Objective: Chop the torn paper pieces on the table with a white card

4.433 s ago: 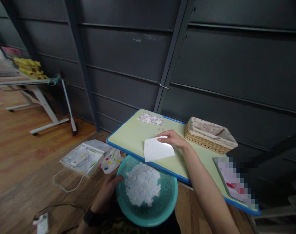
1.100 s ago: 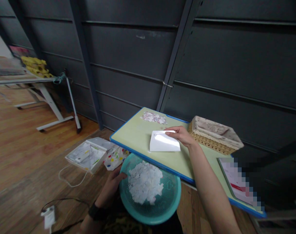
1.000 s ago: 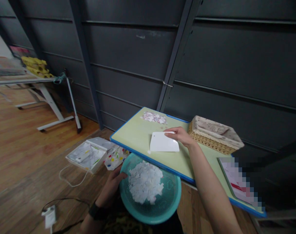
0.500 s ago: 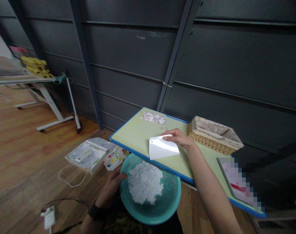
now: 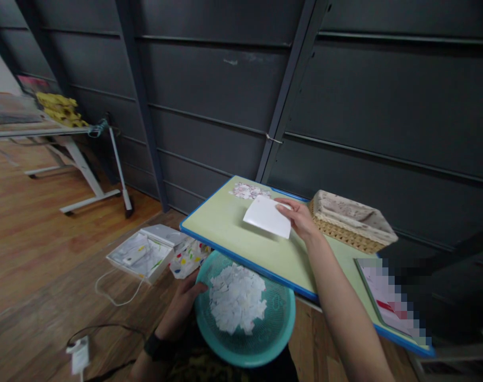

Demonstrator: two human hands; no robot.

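Note:
My left hand [image 5: 186, 297] grips the left rim of a turquoise plastic colander [image 5: 279, 329], its thumb over the edge. Inside the colander lies a heap of small white paper pieces [image 5: 237, 297]. My right hand [image 5: 299, 216] is closed on the right edge of a white, flexible plastic scraper [image 5: 269, 216], which is tilted above the light green tabletop [image 5: 217, 223]. Beyond the scraper, a flat pile of white paper scraps with reddish marks [image 5: 247, 190] rests near the far left corner of the table. The colander sits just below the table's near edge.
A cloth-lined wicker basket [image 5: 348, 223] stands at the table's back right, with a partly blurred tablet-like board [image 5: 388, 302] nearer the right end. On the floor at left are an open white box [image 5: 141, 252], a dotted bag [image 5: 189, 258] and a power strip [image 5: 80, 354] with cords.
My right hand has carried the scraper up and away from the table's near edge, toward the far scrap pile, and turned it. My left hand and the colander stay put.

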